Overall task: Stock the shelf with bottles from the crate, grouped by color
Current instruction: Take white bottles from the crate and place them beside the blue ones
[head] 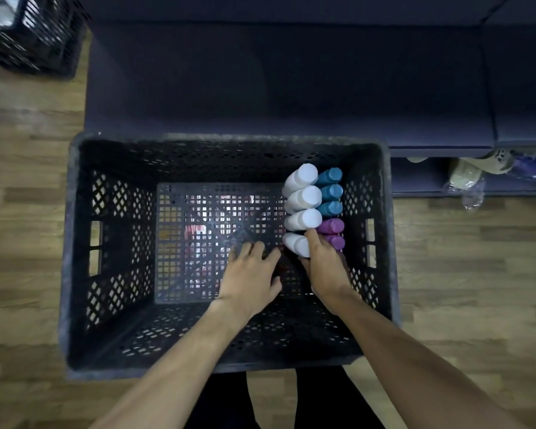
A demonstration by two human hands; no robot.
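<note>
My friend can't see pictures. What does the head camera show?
Two bare hands reach into a dark plastic crate; the right hand grips a white bottle, the left hand hovers open. White, blue and purple bottles line the crate's right side.

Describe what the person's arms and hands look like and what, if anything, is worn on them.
Both forearms are bare to the frame edge, with no sleeves showing. The left hand and right hand have no gloves, and no rings, watch or bands are visible.
</note>
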